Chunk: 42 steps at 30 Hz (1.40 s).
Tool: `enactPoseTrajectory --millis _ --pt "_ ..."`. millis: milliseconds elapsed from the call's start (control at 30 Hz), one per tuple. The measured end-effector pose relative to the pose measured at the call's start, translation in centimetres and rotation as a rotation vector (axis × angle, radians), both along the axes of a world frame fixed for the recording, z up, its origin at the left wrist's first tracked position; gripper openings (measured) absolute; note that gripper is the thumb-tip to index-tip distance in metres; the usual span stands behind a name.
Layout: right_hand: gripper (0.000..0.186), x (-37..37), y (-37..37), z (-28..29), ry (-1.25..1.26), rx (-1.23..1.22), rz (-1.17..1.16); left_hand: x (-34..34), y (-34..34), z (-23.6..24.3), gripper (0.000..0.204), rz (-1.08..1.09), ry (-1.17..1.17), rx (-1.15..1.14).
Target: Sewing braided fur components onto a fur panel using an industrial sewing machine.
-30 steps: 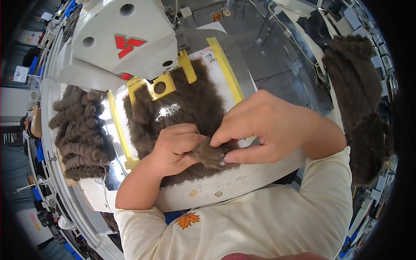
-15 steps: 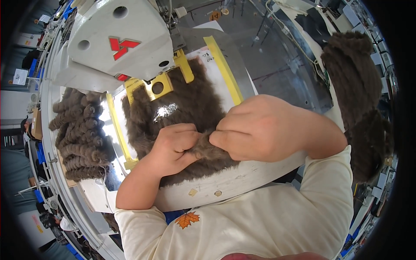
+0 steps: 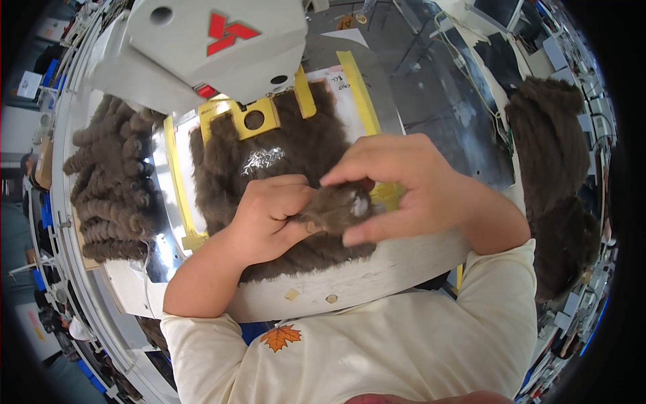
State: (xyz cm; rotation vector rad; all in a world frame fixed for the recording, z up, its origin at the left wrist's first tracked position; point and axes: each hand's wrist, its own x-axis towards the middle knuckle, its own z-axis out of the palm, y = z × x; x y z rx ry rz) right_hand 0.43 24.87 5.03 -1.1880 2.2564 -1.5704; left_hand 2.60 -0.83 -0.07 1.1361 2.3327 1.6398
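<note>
My left hand is closed on a small piece of brown fur, with the thumb pressed against the bent forefinger. The piece's right end shows a whitish spot. Around that end, my right hand holds its thumb and fingers spread apart; whether a fingertip touches the fur is hard to tell. Beneath both hands lies a larger brown fur panel with a shiny silvery patch on it. A yellow plate with a round hole lies on the panel's far part, below the white machine head.
Rolled brown fur strips are piled at the left. More brown fur hangs or lies at the right. Yellow strips flank the panel. A clear plate with cables spreads at the far right.
My right hand has let go of the fur and opened, baring the whitish end. My left hand keeps its grip. The whole view has shifted slightly.
</note>
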Motion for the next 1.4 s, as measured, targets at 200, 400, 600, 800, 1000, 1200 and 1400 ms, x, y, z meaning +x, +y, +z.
enactPoseTrajectory --millis 200,400,600,800,1000,1200,1400 --pt "0.017 -0.3 -0.5 -1.5 -0.122 -0.027 -0.174 1.2 0.9 1.6 0.037 0.197 -0.033 -0.101" --pt "0.016 -5.7 -1.4 -3.5 -0.289 0.091 -0.382 0.8 0.1 3.0 0.054 0.244 -0.116 -0.298" --pt "0.029 -11.1 -5.4 -4.1 -0.101 0.633 -0.184 -1.5 -1.5 1.9 0.064 0.144 0.086 -0.534" --pt "0.042 -13.2 -5.8 -6.8 0.089 0.276 -0.26 -2.7 -1.2 0.0 0.058 0.401 0.429 -0.661" --pt "0.045 -13.9 -6.2 -6.9 0.114 0.445 -0.331 -4.3 -0.6 0.0 0.029 0.371 0.646 -0.821" --pt "0.041 -15.1 -5.7 -8.2 0.07 0.392 -0.328 -5.2 -0.3 0.4 0.016 0.396 0.618 -0.846" --pt "0.031 -15.4 -5.6 -7.7 -0.028 0.343 -0.289 -6.0 -0.1 -0.5 0.014 0.421 0.645 -0.808"
